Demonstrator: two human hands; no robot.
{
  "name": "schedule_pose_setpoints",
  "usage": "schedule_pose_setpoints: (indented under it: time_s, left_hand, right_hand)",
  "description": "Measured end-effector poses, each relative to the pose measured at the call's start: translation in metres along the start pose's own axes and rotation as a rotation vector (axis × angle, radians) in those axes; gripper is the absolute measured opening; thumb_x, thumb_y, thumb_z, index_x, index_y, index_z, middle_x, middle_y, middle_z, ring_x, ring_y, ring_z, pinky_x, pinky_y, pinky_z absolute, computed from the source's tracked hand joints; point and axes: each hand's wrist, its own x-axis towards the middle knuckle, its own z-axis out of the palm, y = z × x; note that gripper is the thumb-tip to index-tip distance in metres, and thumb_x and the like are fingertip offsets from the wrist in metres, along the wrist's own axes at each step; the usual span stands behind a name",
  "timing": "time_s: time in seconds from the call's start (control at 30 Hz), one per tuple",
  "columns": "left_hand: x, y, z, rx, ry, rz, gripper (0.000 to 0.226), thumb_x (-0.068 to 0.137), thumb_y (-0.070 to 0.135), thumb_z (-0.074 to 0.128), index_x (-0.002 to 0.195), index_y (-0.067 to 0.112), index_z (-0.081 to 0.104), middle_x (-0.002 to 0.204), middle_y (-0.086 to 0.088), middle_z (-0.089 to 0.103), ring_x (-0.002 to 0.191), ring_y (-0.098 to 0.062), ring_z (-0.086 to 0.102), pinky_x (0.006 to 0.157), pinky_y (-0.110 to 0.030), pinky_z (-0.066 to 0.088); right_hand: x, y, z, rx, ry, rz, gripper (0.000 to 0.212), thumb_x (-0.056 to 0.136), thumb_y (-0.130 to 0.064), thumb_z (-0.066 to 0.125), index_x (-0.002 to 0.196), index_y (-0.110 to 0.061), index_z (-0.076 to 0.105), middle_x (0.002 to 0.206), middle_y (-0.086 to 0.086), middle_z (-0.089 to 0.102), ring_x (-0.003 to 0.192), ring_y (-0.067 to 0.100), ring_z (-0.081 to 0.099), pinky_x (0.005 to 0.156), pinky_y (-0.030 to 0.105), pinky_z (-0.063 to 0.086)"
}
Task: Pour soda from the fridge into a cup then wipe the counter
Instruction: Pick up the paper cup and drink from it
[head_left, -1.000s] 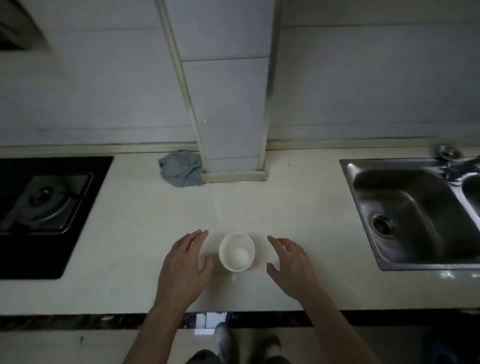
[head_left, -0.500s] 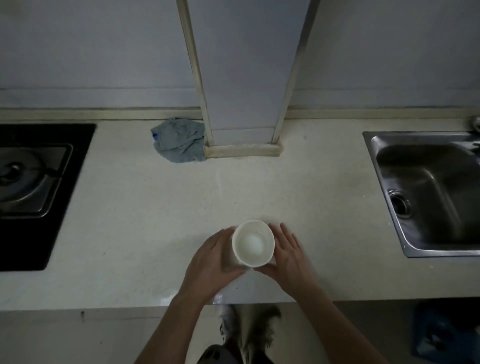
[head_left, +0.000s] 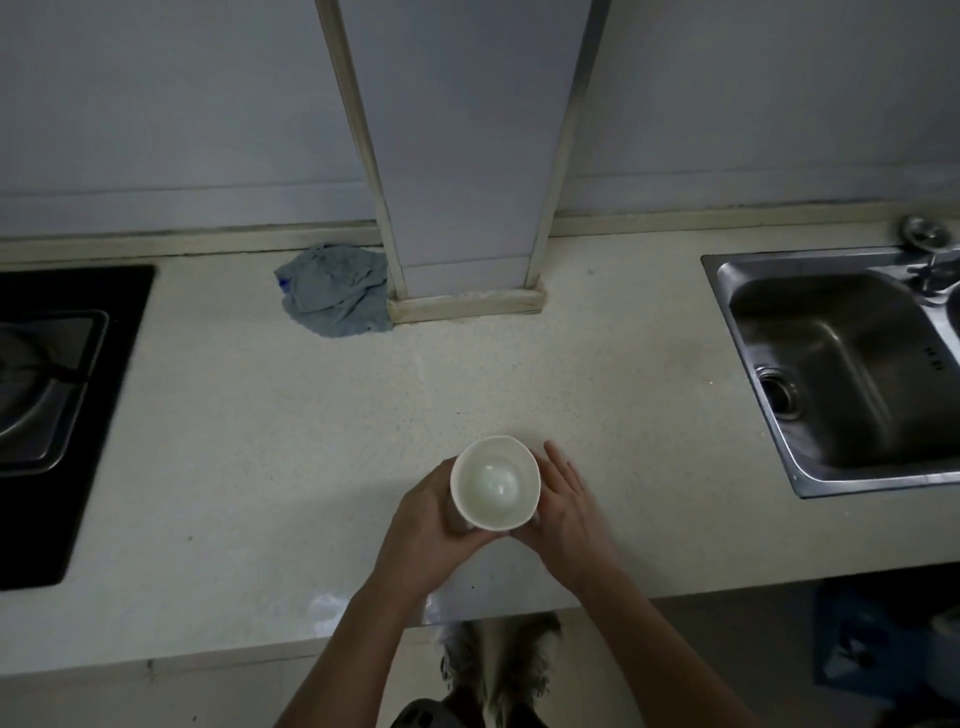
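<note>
1. White cup (head_left: 494, 484) sitting lower centre of the frame, near the front edge of the counter (head_left: 260, 441), mouth open straight up at the camera, so long axis vertical. Looks empty inside, pale bottom showing.
2. Sandwiched dead between both hands: left hand (head_left: 431, 525) on its left wall, right hand (head_left: 569, 506) on its right wall, neither really nearer.
3. Left fingers curled round the side, gripping the cup; right fingers (head_left: 558, 470) straighter, palm pressed flat against the wall, cupping more than clamping.
4. Both forearms coming up from the bottom edge, converging in a V on the cup.
5. Blue rag (head_left: 337, 291) up at upper centre-left against the pillar base, well apart from the hands. No soda anywhere in frame, so probably still pre-fridge.
</note>
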Motion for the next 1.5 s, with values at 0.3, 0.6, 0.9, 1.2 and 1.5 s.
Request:
schedule_pose_setpoints:
  time_s: [0.3, 0.6, 0.9, 1.2, 1.5]
  left_hand:
    - [0.006, 0.043, -0.047, -0.106, 0.116, 0.14, 0.073, 0.066, 0.032, 0.093, 0.13, 0.035, 0.057, 0.122, 0.023, 0.065, 0.114, 0.002, 0.06, 0.091, -0.018, 0.051]
    - [0.01, 0.096, -0.091, -0.132, 0.266, 0.229, 0.071, 0.065, 0.035, 0.092, 0.125, 0.043, 0.056, 0.119, 0.024, 0.065, 0.111, 0.004, 0.06, 0.088, -0.015, 0.051]
    - [-0.002, 0.135, -0.112, -0.051, 0.394, 0.214, 0.073, 0.06, 0.044, 0.092, 0.124, 0.043, 0.056, 0.114, 0.031, 0.062, 0.106, 0.011, 0.058, 0.086, -0.019, 0.054]
    - [-0.038, 0.144, -0.105, -0.08, 0.546, 0.135, 0.077, 0.06, 0.038, 0.092, 0.129, 0.029, 0.059, 0.116, 0.014, 0.067, 0.11, -0.005, 0.063, 0.09, -0.023, 0.057]
    - [-0.13, 0.127, -0.101, -0.059, 0.851, -0.012, 0.068, 0.065, 0.039, 0.09, 0.124, 0.035, 0.056, 0.114, 0.02, 0.064, 0.108, 0.012, 0.056, 0.081, -0.01, 0.051]
  right_hand:
    - [0.038, -0.052, -0.054, 0.121, 0.093, -0.095, 0.067, 0.082, -0.054, 0.061, 0.133, -0.013, 0.047, 0.133, 0.01, 0.059, 0.126, 0.022, 0.051, 0.103, 0.043, 0.047]
    - [0.075, -0.106, -0.111, 0.211, 0.135, -0.118, 0.073, 0.073, -0.061, 0.064, 0.13, -0.017, 0.056, 0.121, -0.001, 0.064, 0.106, 0.015, 0.06, 0.085, 0.021, 0.047]
    - [0.09, -0.127, -0.148, 0.306, 0.07, -0.164, 0.062, 0.072, -0.05, 0.079, 0.126, -0.032, 0.056, 0.119, -0.009, 0.066, 0.103, 0.008, 0.06, 0.085, 0.025, 0.049]
    - [0.079, -0.147, -0.155, 0.416, -0.049, -0.224, 0.049, 0.07, -0.049, 0.08, 0.113, -0.04, 0.059, 0.103, -0.022, 0.067, 0.096, -0.001, 0.061, 0.077, 0.016, 0.048]
    - [0.05, -0.198, -0.118, 0.499, -0.293, -0.425, 0.043, 0.07, -0.052, 0.08, 0.106, -0.05, 0.056, 0.099, -0.03, 0.067, 0.097, -0.007, 0.061, 0.074, 0.009, 0.045]
